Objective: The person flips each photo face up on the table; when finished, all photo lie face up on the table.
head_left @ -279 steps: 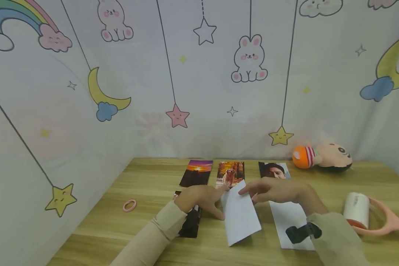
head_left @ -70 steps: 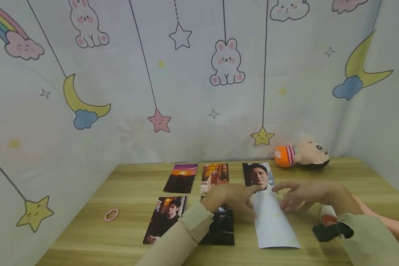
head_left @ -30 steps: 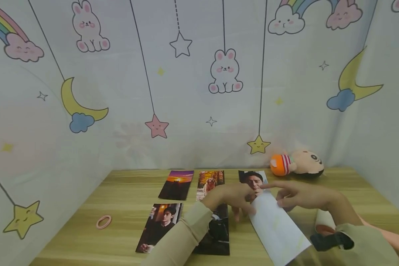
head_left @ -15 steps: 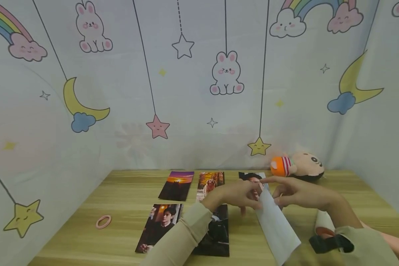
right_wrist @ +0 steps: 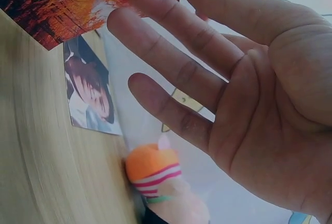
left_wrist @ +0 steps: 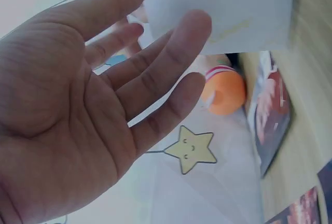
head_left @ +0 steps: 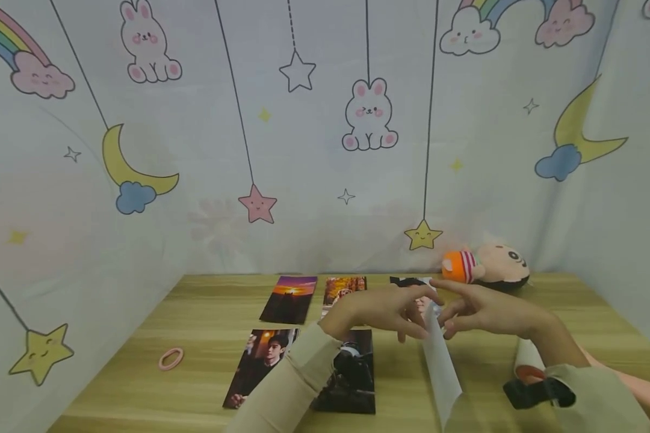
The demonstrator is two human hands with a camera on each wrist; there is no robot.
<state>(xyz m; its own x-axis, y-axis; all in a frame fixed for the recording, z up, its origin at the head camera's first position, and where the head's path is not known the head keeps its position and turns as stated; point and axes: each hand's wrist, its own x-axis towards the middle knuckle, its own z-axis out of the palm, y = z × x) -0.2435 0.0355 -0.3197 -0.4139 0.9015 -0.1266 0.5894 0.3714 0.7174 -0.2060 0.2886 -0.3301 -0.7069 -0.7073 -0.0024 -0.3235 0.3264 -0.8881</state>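
An upright photo print (head_left: 441, 373) stands nearly edge-on between both hands. Its white back (left_wrist: 233, 6) shows in the left wrist view, its orange autumn trees (right_wrist: 72, 6) in the right wrist view. My left hand (head_left: 384, 310) is on its left side, fingers extended and overlapping the white back. On its right side is my right hand (head_left: 487, 310), with long, spread fingers over the picture. Both index fingers come close together above the print's far edge. Behind them lies a portrait photo (head_left: 408, 281), partly covered.
A sunset photo (head_left: 288, 299), a dog photo (head_left: 345, 288), another portrait photo (head_left: 257, 364) and a dark photo (head_left: 357, 373) lie picture side up on the wooden table (head_left: 124, 373). A pink ring (head_left: 170, 359), a lint roller (head_left: 528, 361) and a plush doll (head_left: 498, 264) lie around them.
The print, lying white side up on the table 2.3 seconds ago, has been raised and turned onto its edge. Earlier, both hands were at another white-backed print farther left, where the dark photo lies.
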